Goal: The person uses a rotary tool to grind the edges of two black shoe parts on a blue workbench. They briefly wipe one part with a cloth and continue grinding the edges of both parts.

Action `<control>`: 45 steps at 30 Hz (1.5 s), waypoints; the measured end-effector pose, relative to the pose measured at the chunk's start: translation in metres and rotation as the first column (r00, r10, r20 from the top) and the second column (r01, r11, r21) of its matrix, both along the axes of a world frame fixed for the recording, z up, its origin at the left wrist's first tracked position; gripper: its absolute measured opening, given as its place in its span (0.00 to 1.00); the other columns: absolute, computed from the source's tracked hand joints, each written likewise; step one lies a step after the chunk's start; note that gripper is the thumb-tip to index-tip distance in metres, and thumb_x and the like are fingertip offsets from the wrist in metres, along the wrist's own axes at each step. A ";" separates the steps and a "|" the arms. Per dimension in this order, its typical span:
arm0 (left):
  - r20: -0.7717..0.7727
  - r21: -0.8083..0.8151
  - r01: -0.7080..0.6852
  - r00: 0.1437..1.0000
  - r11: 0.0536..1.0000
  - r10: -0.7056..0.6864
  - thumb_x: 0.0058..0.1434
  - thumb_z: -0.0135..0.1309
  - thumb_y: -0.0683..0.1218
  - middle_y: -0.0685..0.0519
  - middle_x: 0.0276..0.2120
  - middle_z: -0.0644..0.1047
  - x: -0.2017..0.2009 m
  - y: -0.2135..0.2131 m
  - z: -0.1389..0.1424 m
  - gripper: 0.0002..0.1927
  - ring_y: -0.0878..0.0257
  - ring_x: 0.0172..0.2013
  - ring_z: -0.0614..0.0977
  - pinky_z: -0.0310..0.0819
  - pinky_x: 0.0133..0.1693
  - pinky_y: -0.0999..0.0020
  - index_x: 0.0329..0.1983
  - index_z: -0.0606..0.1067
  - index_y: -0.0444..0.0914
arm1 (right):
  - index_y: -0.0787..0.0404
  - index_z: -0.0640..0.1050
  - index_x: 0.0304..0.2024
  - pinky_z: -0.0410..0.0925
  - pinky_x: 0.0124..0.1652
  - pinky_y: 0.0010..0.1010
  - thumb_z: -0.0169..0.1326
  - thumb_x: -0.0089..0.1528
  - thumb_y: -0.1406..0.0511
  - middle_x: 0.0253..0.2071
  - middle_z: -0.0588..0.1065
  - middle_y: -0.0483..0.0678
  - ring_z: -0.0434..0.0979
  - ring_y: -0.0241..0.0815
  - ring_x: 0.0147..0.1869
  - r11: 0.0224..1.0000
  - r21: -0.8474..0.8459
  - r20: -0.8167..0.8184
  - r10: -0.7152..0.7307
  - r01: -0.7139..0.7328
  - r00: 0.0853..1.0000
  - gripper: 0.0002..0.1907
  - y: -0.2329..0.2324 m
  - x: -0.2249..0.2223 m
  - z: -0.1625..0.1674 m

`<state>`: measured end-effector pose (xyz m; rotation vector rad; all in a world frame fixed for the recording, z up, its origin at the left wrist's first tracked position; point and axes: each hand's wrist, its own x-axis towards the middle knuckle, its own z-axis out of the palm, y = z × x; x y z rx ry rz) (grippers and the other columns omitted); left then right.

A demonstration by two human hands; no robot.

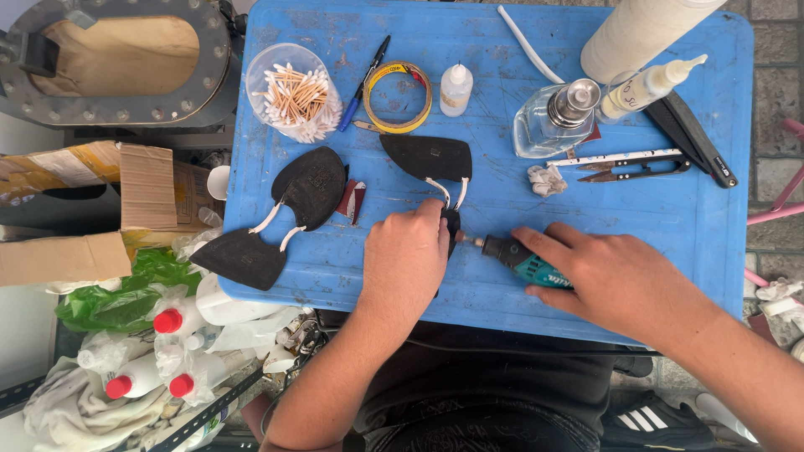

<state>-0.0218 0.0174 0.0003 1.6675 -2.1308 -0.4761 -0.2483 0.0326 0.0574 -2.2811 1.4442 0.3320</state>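
Note:
My left hand [406, 255] presses down on a black sole piece [452, 224], mostly hidden under the fingers, joined by white straps to a second black piece [427, 156] farther back. My right hand [607, 272] grips a small teal and black rotary tool [519, 258] lying nearly flat, its tip pointing left at the piece under my left hand. All of this rests on a blue plastic table [687, 218]. Another pair of black sole pieces [310, 186] joined by white straps lies at the left, one part overhanging the edge.
At the back stand a clear cup of cotton swabs [295, 94], a blue pen [365, 80], a yellow tape roll [400, 96], a small white bottle [456, 89], a glass bottle [554, 119], a nozzle bottle [649, 85], thread snips [636, 172] and crumpled tissue [546, 179]. Red-capped bottles [167, 321] lie lower left.

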 end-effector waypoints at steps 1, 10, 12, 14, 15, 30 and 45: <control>-0.002 0.016 -0.003 1.000 1.000 0.003 0.62 0.58 0.42 0.46 0.18 0.78 0.000 0.000 0.000 0.05 0.50 0.21 0.83 0.78 0.24 0.57 0.35 0.77 0.34 | 0.48 0.69 0.67 0.77 0.34 0.45 0.59 0.55 0.50 0.50 0.76 0.48 0.82 0.55 0.34 1.000 -0.024 -0.009 -0.010 0.009 1.000 0.38 0.000 0.000 -0.001; -0.045 0.001 -0.033 0.998 0.999 0.033 0.61 0.58 0.42 0.45 0.19 0.79 0.000 0.001 -0.002 0.05 0.48 0.23 0.83 0.78 0.26 0.55 0.35 0.77 0.34 | 0.49 0.69 0.67 0.76 0.33 0.45 0.58 0.55 0.50 0.48 0.76 0.48 0.82 0.55 0.32 0.999 -0.035 0.012 0.015 -0.015 1.000 0.38 0.006 0.000 -0.003; -0.080 0.031 -0.058 0.995 0.998 0.060 0.62 0.58 0.42 0.45 0.20 0.80 0.000 0.002 -0.003 0.05 0.48 0.23 0.84 0.79 0.26 0.56 0.36 0.78 0.34 | 0.50 0.69 0.67 0.76 0.33 0.45 0.58 0.54 0.50 0.48 0.76 0.48 0.82 0.55 0.32 0.999 -0.033 0.036 0.030 -0.029 0.999 0.38 0.007 0.000 -0.002; -0.102 -0.031 -0.077 0.992 0.997 0.073 0.61 0.58 0.42 0.44 0.21 0.80 0.001 0.003 -0.004 0.06 0.48 0.23 0.84 0.78 0.27 0.56 0.37 0.78 0.34 | 0.50 0.69 0.67 0.76 0.33 0.44 0.58 0.54 0.50 0.48 0.76 0.48 0.82 0.54 0.32 0.999 -0.014 0.043 0.048 -0.047 0.998 0.38 0.008 0.001 -0.002; -0.115 -0.060 -0.082 0.991 0.995 0.074 0.61 0.58 0.42 0.44 0.21 0.80 0.001 0.004 -0.005 0.06 0.47 0.24 0.84 0.78 0.28 0.55 0.38 0.79 0.34 | 0.50 0.69 0.67 0.76 0.33 0.44 0.58 0.55 0.50 0.48 0.76 0.48 0.82 0.54 0.33 0.999 0.001 0.038 0.053 -0.053 0.998 0.38 0.009 0.002 -0.001; -0.180 -0.045 -0.132 0.976 0.990 0.122 0.62 0.58 0.42 0.45 0.24 0.81 0.000 0.006 -0.011 0.08 0.51 0.24 0.85 0.79 0.27 0.60 0.40 0.79 0.32 | 0.49 0.69 0.68 0.77 0.34 0.42 0.58 0.56 0.49 0.48 0.77 0.47 0.83 0.53 0.34 0.999 -0.024 0.006 0.022 -0.022 1.000 0.38 0.012 0.001 -0.003; -0.177 -0.018 -0.145 0.974 0.989 0.139 0.63 0.59 0.42 0.45 0.24 0.81 0.000 0.008 -0.012 0.06 0.50 0.24 0.84 0.78 0.28 0.58 0.38 0.79 0.33 | 0.49 0.69 0.66 0.76 0.33 0.44 0.58 0.55 0.50 0.47 0.77 0.48 0.83 0.54 0.34 1.000 -0.010 0.009 0.020 -0.020 1.000 0.37 0.013 0.001 0.000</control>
